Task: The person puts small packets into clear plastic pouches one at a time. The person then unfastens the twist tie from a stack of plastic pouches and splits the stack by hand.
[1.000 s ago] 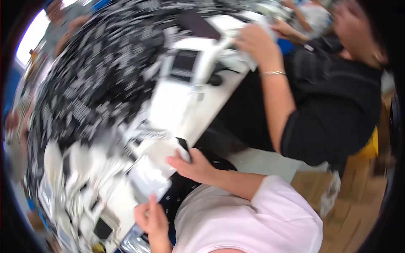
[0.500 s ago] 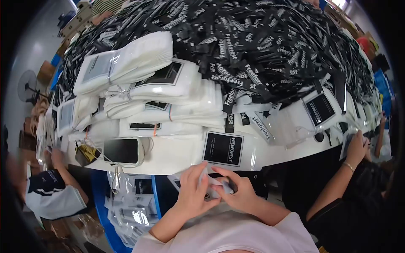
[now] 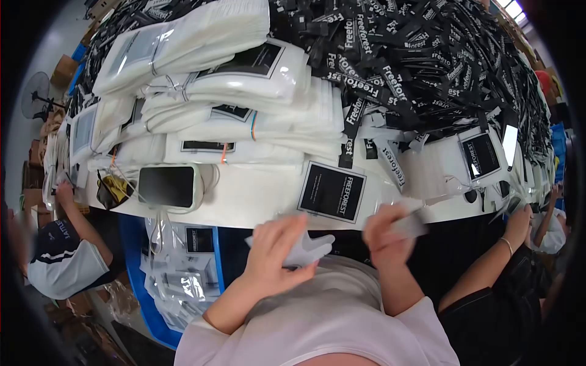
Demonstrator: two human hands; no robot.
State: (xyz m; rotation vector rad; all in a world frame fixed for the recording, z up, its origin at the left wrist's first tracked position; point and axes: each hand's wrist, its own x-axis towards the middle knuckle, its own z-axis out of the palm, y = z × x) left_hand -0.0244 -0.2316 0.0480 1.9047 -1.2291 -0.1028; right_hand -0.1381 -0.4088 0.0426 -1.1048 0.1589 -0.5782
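Observation:
My left hand grips a folded whitish-grey piece just in front of the table edge, its fingers bent around it. To the right, my right hand is raised and smeared by motion, its fingers closed on a small greyish piece too blurred to make out. Between and beyond the hands, a clear bag with a black FREEFOREST label lies flat at the table's front edge. Bundles of white bags are stacked behind it to the left, some tied with bands.
A phone with a cable lies left on the white table. Black Freeforest strips are heaped behind. Another bag bundle is at right. Below left stands a blue bin of bags. Co-workers' arms show at both sides.
The view has swung back over the table and tilted down. My hands, close together half a second ago, are now apart, the right one moved rightward with a small piece.

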